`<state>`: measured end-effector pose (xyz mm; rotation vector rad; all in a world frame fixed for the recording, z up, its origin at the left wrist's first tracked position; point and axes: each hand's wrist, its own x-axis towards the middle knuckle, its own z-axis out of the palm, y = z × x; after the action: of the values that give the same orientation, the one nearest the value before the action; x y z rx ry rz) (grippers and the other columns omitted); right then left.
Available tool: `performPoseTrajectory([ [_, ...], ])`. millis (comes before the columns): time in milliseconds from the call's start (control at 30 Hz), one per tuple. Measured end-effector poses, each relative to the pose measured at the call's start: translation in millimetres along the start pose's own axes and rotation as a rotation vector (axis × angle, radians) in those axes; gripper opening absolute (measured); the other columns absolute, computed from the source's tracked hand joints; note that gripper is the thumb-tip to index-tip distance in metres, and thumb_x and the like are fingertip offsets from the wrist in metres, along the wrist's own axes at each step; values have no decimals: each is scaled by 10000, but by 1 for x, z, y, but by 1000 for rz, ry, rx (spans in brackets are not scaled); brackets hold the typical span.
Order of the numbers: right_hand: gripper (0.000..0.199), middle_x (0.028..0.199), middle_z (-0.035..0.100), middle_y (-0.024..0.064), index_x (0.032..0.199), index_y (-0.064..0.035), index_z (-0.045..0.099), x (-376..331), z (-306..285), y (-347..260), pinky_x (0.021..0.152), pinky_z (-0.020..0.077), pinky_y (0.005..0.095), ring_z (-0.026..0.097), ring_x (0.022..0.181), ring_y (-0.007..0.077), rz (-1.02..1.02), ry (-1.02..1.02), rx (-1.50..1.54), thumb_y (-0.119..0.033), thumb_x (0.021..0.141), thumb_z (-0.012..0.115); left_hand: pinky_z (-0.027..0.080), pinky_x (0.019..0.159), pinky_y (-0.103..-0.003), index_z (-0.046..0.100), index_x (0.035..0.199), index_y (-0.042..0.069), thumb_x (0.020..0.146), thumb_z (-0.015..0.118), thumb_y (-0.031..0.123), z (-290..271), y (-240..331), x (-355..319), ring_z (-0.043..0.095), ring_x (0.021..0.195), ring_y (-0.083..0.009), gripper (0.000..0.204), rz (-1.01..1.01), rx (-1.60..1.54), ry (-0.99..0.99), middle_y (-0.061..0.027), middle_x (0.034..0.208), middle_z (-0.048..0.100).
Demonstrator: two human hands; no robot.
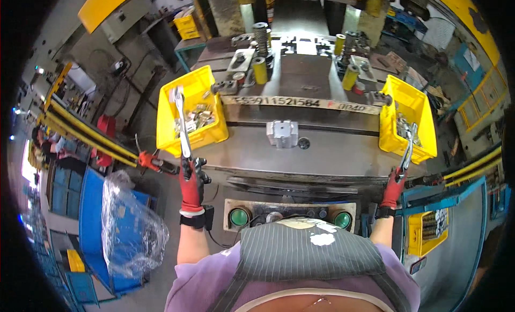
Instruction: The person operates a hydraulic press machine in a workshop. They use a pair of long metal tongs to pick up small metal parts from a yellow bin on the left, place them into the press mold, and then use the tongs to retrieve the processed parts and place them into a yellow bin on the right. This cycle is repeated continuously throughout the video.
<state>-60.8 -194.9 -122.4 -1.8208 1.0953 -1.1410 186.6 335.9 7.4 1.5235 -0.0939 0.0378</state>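
A: What lies in the right bin [416, 105]?
B: Small metal parts, too tiny to tell apart. The left bin [201, 87] is the same.
A: And the tongs' [407, 146] tip?
B: Lost among those parts.

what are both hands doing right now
Left hand: closed on long metal tongs reaching into the left yellow bin.
Right hand: closed on metal tongs reaching into the right yellow bin.
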Motion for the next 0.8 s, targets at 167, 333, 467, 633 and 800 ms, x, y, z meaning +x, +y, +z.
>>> performPoseTrajectory([
  [167, 392, 938, 569, 42, 1141, -19, 456, -10, 8, -31, 733, 420, 243, 520, 842, 108, 133, -48, 274, -160, 806, 606, 412, 388, -231, 497, 1010, 100, 875, 483, 208, -57, -50, 1, 497, 472, -87, 173, -310, -35, 153, -70, 746, 591],
  [333, 303, 846, 586, 36, 1074, -20, 523, -63, 25, -108, 678, 433, 240, 535, 756, 96, -10, -351, 315, -89, 789, 600, 395, 376, -219, 515, 922, 79, 868, 504, 219, -28, -22, -3, 448, 411, -70, 150, -176, -101, 130, -46, 676, 584],
  [467, 441, 781, 601, 101, 1109, -69, 523, -101, 22, -203, 615, 457, 298, 598, 679, 207, -392, -707, -23, -104, 688, 651, 380, 389, -197, 504, 962, 76, 882, 480, 213, 6, -15, -6, 437, 442, -59, 160, -143, -161, 30, -44, 700, 571],
  [633, 519, 865, 584, 154, 1171, -133, 479, -115, 44, -231, 590, 467, 387, 572, 709, 350, -522, -883, -238, -181, 686, 657, 383, 399, -191, 485, 1010, 72, 891, 465, 209, 40, -16, -12, 438, 464, -54, 182, -179, -182, -86, -42, 720, 558],
  [800, 489, 870, 590, 143, 1163, -125, 486, -98, 55, -243, 619, 470, 385, 587, 741, 328, -563, -677, -80, -181, 705, 646, 373, 376, -201, 489, 980, 87, 871, 497, 211, 36, -16, -24, 401, 413, -45, 165, -250, -153, -88, -33, 708, 551],
])
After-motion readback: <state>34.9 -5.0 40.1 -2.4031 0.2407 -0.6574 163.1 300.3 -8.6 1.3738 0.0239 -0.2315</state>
